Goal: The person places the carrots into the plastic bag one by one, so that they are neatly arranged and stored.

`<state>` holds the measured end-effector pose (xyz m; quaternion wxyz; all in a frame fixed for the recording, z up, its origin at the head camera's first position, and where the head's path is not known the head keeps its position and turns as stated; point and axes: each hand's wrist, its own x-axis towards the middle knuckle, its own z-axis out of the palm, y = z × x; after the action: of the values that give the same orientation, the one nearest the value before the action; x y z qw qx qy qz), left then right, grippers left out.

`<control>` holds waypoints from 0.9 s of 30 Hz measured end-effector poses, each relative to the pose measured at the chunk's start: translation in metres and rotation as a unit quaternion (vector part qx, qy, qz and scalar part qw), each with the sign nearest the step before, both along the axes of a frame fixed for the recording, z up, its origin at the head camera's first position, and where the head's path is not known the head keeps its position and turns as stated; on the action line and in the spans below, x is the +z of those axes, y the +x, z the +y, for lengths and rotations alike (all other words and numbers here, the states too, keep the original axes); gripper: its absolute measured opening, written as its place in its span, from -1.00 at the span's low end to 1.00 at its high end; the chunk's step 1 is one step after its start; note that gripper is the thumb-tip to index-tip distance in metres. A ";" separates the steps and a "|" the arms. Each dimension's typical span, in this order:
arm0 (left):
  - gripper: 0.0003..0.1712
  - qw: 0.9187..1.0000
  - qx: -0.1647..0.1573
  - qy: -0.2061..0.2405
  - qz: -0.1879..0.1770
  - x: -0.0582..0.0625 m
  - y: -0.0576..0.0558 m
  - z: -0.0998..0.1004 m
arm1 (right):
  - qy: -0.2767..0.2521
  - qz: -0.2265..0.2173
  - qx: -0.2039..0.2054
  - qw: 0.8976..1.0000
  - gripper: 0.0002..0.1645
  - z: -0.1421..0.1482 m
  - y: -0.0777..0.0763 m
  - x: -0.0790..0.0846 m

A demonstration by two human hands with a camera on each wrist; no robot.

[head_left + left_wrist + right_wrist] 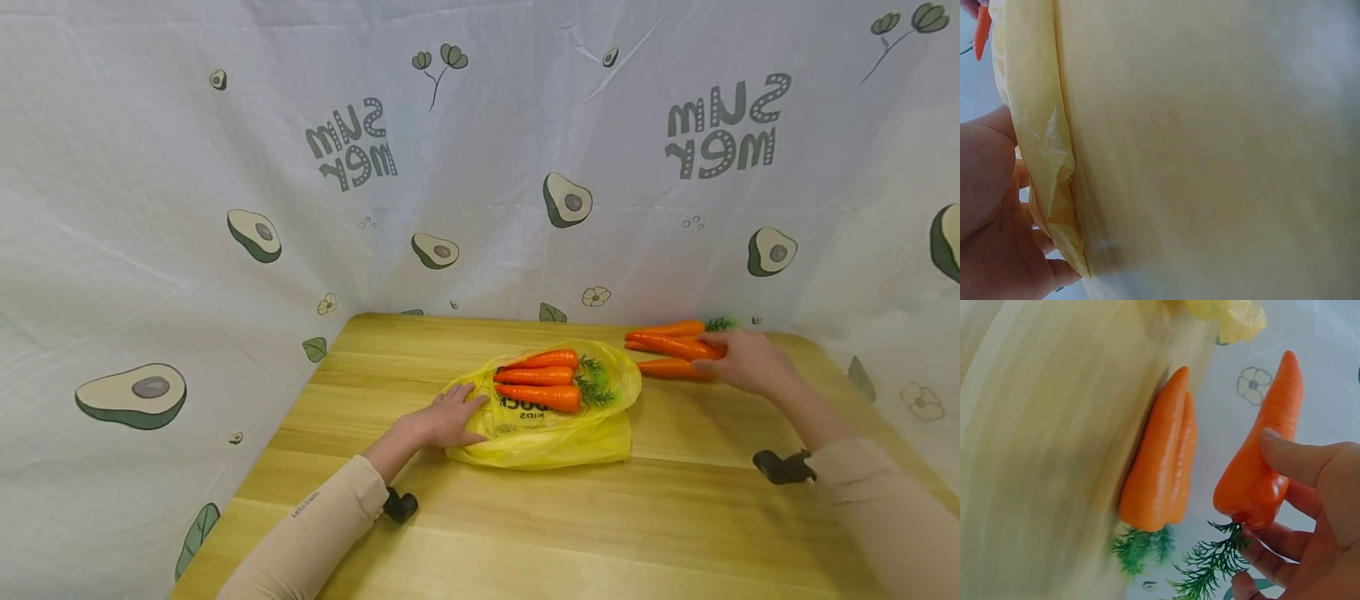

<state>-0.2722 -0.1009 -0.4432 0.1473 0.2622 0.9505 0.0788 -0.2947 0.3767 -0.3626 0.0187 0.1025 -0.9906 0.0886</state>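
My right hand point(750, 362) pinches an orange carrot point(1266, 437) between thumb and fingers near its thick end. Green fronds point(1210, 562) hang from that carrot, raised off the table in the right wrist view. Two more carrots point(1152, 456) lie close together on the wood beside it. A yellow plastic bag point(547, 454) with dark print lies flat at the table's middle. Three carrots point(536, 377) rest side by side on it, tips to the left. My left hand point(450, 418) rests on the bag's left side, fingers spread; in the left wrist view the bag's edge point(1041, 125) partly hides them.
The wooden table point(487, 533) ends at the back against a white curtain point(480, 167) printed with avocados and letters. The curtain also hangs along both sides. A black wrist camera point(783, 467) sticks out from the right cuff, another point(400, 505) from the left.
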 end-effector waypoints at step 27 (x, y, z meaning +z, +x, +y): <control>-0.14 1.000 0.001 -0.004 -0.001 -0.001 -0.002 0.000 | 0.029 0.034 0.073 0.996 -0.34 -0.069 0.006 0.019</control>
<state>-0.2744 -0.1011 -0.4439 0.1491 0.2604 0.9510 0.0751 -0.2883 0.3073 -0.3433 0.0425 0.1774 -0.9815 0.0572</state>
